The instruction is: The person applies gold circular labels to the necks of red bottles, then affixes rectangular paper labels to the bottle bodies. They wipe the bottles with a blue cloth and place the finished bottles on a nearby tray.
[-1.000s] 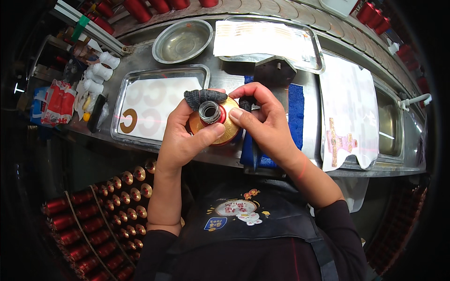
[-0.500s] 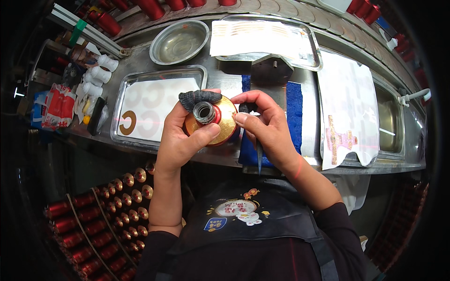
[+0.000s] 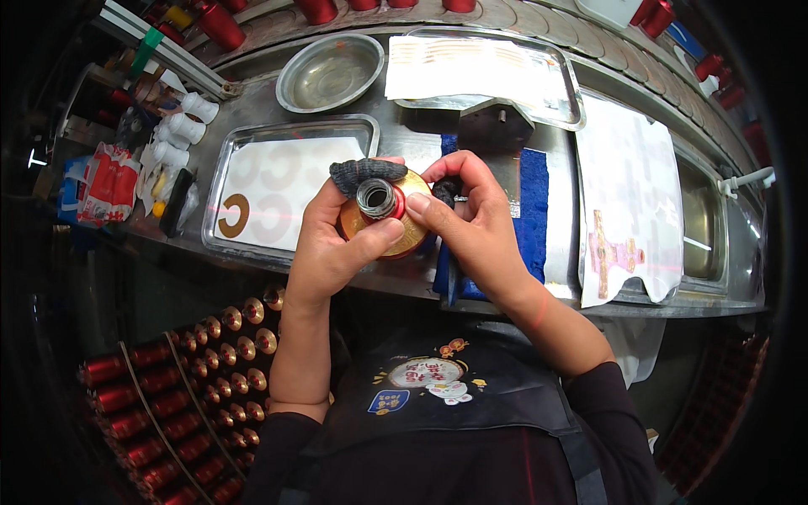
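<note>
My left hand (image 3: 324,240) is closed around a bottle (image 3: 411,233) with a gold shoulder and a clear threaded glass neck (image 3: 376,200), its mouth tilted up toward me. A dark knitted finger cover (image 3: 368,175) sits on that hand's finger behind the neck. My right hand (image 3: 475,231) presses its thumb on the gold shoulder beside the red ring at the neck's base. Out of its curled fingers hangs a slim dark tool (image 3: 452,279); its exact kind does not show. Another dark finger cover (image 3: 446,190) shows on the right hand. The bottle's body is mostly hidden.
A metal tray (image 3: 220,181) bears white sheet with one gold C-shaped piece (image 3: 234,216). Behind stand a metal bowl (image 3: 330,74) and a tray of strips (image 3: 475,69). A blue cloth (image 3: 532,202), dark metal block (image 3: 488,126) and sink (image 3: 703,215) lie rightward. Racked red bottles (image 3: 160,412) stand low left.
The right thumb has slid left along the gold shoulder, closer to the neck, and lies flatter on it. The dark tool has swung slightly left. The whole view has shifted a little.
</note>
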`<state>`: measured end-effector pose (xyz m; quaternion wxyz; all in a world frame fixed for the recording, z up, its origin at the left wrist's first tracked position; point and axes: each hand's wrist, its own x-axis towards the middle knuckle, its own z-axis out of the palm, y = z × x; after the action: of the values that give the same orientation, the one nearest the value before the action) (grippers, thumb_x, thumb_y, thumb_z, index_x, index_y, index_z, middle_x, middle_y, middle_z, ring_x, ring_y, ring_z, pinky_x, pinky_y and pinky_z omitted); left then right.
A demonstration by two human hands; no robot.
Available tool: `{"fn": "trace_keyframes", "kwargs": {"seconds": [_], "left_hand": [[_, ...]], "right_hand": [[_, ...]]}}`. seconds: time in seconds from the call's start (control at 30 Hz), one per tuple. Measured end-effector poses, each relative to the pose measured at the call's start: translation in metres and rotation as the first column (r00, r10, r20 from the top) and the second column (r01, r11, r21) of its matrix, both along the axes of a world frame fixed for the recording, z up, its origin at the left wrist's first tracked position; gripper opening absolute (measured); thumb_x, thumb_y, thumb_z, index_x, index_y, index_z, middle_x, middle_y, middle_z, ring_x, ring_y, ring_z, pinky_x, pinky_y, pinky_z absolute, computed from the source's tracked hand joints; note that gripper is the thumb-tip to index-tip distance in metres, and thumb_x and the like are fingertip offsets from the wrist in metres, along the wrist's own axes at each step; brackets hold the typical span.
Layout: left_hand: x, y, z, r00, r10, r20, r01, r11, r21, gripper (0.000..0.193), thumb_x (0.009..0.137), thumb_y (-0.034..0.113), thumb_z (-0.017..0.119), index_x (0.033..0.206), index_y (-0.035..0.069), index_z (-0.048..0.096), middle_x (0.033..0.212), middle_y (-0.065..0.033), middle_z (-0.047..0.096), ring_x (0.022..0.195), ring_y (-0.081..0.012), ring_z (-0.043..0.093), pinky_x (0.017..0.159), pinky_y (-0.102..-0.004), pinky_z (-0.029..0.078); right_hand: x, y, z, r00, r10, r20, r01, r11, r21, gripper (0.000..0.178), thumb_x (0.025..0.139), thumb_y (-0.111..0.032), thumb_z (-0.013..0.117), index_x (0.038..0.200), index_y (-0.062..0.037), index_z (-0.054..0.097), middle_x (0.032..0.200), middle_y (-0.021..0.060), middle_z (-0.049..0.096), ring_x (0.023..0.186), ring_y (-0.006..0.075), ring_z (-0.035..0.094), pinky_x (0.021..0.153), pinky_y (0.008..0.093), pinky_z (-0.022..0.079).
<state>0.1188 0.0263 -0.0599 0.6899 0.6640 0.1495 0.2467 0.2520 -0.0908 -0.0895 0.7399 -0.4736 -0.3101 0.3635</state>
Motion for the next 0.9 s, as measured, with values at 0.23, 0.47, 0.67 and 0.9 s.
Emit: {"fn": "trace_keyframes", "kwargs": {"seconds": [0.23, 0.47, 0.67, 0.9], "left_hand": [[-0.001, 0.0, 0.0, 1.0, 0.009, -0.017, -0.01, 1.0, -0.008, 0.052, 0.083, 0.008, 0.075, 0.132, 0.001, 0.058, 0.117, -0.0067, 0.066, 0.108, -0.0142, 0.062, 0.097, -0.0311, 0.05], [0.0, -0.001, 0.002, 0.999, 0.013, -0.039, -0.012, 1.0, 0.025, 0.055, 0.082, 0.012, 0.075, 0.133, -0.001, 0.057, 0.123, -0.0106, 0.063, 0.111, -0.0174, 0.062, 0.099, -0.0333, 0.049], [-0.002, 0.0, 0.002, 0.997, 0.018, -0.073, -0.014, 0.998, 0.053, 0.059, 0.082, 0.018, 0.075, 0.133, -0.002, 0.055, 0.13, -0.0136, 0.061, 0.115, -0.0201, 0.062, 0.101, -0.0351, 0.049], [-0.001, 0.0, 0.001, 0.996, 0.023, -0.087, -0.018, 0.998, 0.065, 0.059, 0.082, 0.02, 0.073, 0.133, -0.002, 0.054, 0.136, -0.0175, 0.059, 0.119, -0.0228, 0.061, 0.103, -0.0372, 0.048]], "right_hand": [[0.006, -0.008, 0.006, 0.99, 0.099, -0.102, -0.102, 0.994, -0.026, 0.032, 0.09, -0.009, 0.071, 0.114, -0.0028, 0.052, 0.107, 0.0024, 0.056, 0.082, 0.0015, 0.055, 0.071, 0.0168, 0.047], [0.004, -0.015, 0.006, 0.992, 0.128, -0.007, -0.129, 0.992, -0.013, 0.038, 0.089, -0.012, 0.072, 0.119, -0.0029, 0.05, 0.11, 0.0025, 0.055, 0.08, 0.0004, 0.054, 0.065, 0.016, 0.046], [0.009, -0.011, 0.002, 0.994, 0.11, 0.027, -0.11, 0.994, -0.005, 0.038, 0.088, -0.014, 0.073, 0.118, -0.0033, 0.051, 0.108, 0.0027, 0.055, 0.082, 0.0014, 0.055, 0.067, 0.0159, 0.046], [0.007, -0.004, 0.002, 0.997, 0.039, 0.064, -0.038, 0.999, -0.022, 0.029, 0.09, -0.014, 0.07, 0.112, -0.0044, 0.054, 0.103, 0.0004, 0.055, 0.08, 0.0014, 0.053, 0.068, 0.0167, 0.045]]}}
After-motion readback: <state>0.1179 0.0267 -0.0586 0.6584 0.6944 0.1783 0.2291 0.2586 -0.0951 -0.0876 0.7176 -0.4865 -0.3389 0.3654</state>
